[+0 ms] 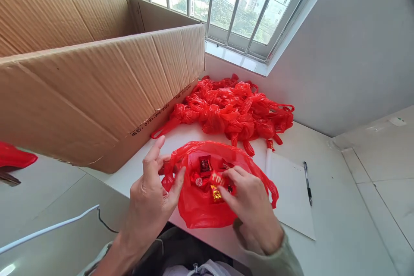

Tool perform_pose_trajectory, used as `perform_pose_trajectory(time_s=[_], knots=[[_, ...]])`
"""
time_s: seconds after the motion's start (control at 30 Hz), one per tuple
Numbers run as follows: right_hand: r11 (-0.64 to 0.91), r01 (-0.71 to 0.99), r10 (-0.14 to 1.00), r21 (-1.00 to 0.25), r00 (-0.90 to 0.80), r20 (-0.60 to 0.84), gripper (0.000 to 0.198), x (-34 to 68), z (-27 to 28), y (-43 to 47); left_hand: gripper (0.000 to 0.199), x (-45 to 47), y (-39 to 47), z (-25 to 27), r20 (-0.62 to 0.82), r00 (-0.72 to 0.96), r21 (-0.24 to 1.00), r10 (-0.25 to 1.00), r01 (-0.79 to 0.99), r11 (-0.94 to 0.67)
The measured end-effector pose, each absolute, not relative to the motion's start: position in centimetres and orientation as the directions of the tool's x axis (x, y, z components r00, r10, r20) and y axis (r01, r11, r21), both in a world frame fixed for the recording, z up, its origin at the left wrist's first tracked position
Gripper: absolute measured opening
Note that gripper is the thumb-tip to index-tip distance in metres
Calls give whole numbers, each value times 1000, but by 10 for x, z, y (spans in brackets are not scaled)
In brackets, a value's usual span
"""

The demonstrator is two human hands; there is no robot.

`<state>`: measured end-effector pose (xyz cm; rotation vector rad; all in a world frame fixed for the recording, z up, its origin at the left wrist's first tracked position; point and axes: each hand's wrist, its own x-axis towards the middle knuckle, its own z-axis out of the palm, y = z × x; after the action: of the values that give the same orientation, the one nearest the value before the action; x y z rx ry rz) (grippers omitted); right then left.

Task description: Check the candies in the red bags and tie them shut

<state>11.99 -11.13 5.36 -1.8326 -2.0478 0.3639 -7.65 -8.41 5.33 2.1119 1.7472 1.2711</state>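
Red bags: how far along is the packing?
Done: a pile of tied bags lies behind by the window. In hand: the left hand holds an open bag by its rim while the right hand puts a red candy in with a few others. Left: this bag is untied; the box contents are hidden.

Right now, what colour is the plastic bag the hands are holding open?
Red, translucent: the plastic bag shows best in the head view.
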Motion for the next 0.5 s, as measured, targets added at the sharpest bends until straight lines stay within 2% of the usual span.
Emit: perform_pose_trajectory(time_s=[0.07,0.13,0.2,0.23,0.3,0.33,0.4,0.5], knots=[[30,953,991,-301,11,133,22,107,36,-102,55,-79,-85,57,486,-43,580,873,763,-286],[55,948,979,-314,10,203,28,106,29,-104,43,-83,-85,61,466,-17,583,884,758,-292],[121,921,940,-370,13,340,26,116,35,-119,29,-90,-85,64,426,27,601,904,738,-305],[124,926,903,-357,44,427,24,123,40,-128,24,-94,-85,65,393,37,620,919,727,-294],[20,962,822,-272,139,552,29,142,49,-146,23,-104,-83,68,310,39,662,950,708,-245],[-56,971,805,-231,180,565,38,153,52,-153,25,-110,-81,69,261,44,687,964,693,-218],[-144,965,864,-220,231,448,51,175,52,-158,27,-120,-75,74,158,87,766,984,618,-178],[-137,902,983,-410,176,58,29,202,56,-149,24,-128,-60,87,14,174,923,985,377,-80]])
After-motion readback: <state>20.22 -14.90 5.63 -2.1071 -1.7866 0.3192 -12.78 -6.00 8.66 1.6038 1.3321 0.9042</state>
